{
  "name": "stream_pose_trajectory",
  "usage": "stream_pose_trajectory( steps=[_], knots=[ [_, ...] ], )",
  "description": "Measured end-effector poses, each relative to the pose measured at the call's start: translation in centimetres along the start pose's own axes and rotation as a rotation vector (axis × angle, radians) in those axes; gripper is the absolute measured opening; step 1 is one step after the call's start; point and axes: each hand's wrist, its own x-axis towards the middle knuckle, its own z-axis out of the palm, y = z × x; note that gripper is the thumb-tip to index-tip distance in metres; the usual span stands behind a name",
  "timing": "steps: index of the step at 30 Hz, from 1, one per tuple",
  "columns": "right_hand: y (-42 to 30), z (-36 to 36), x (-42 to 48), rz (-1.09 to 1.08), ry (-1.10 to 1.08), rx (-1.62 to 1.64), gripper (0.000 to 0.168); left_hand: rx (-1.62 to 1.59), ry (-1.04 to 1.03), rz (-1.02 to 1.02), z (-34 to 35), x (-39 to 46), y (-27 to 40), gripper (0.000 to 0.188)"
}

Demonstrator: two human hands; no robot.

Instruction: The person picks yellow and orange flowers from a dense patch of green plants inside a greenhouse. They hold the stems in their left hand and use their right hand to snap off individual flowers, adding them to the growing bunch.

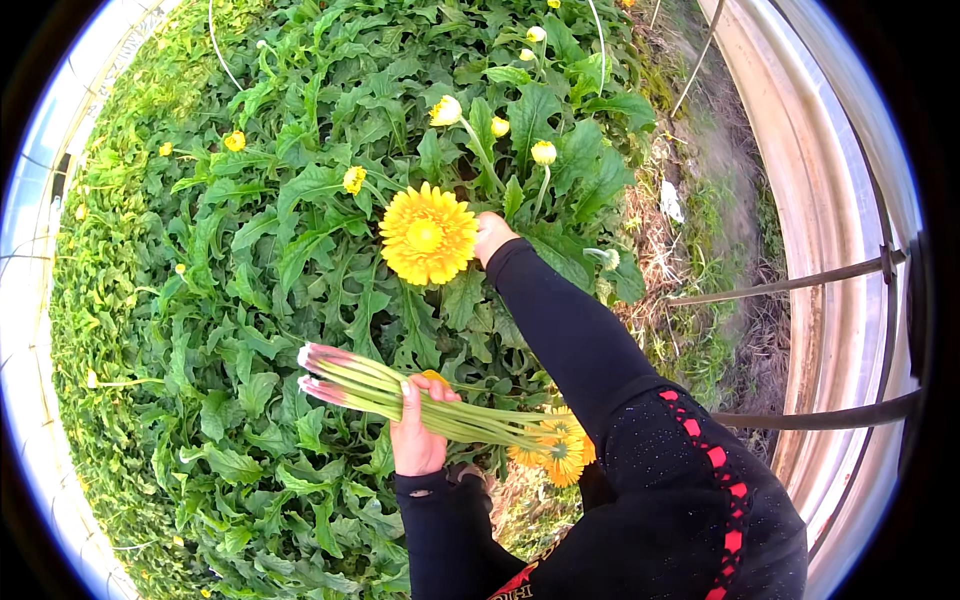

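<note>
My left hand (pixel 420 431) is closed around a bunch of cut gerbera stems (pixel 480 424). Their reddish lower ends (pixel 322 367) point left, and several yellow blooms (pixel 561 450) hang at the right end, partly behind my right sleeve. Farther up, my right hand (pixel 493 234) reaches in beside a large, fully open yellow gerbera bloom (pixel 424 235). The petals cover its fingers, so I cannot see whether they grip the stem. Another yellow bloom (pixel 433 376) shows partly behind my left fingers.
Dense gerbera leaves (pixel 300 285) fill the bed. Half-open yellow buds (pixel 544 153) stand above the right hand. Thin white hoops (pixel 600 45) rise from the foliage. To the right run a dirt strip (pixel 720 202), slanting poles (pixel 780 286) and a plastic film wall (pixel 817 225).
</note>
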Motion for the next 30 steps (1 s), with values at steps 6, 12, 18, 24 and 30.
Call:
stream_pose_trajectory(
  steps=[6, 12, 18, 24, 30],
  knots=[
    [5.7, -4.2, -3.5, 0.039, 0.161, -0.084, 0.017, 0.061, 0.043, 0.001, -2.2, 0.9, 1.9, 0.027],
    [-4.5, -11.2, -6.4, 0.291, -0.039, -0.764, 0.019, 0.055, -0.036, -0.063, -1.3, 1.8, 1.1, 0.027],
    [-7.2, -13.2, -7.5, 0.177, 0.029, -1.245, 0.021, 0.079, -0.041, -0.091, -1.6, 1.9, 0.5, 0.026],
    [4.8, -10.4, -5.1, 0.124, 0.214, -0.51, 0.025, 0.075, -0.021, -0.068, -2.9, 1.1, 2.1, 0.027],
    [10.1, -7.9, -1.6, -0.018, 0.274, -0.484, 0.026, 0.087, 0.014, 0.003, -5.0, 0.8, 4.1, 0.029]
  ],
)
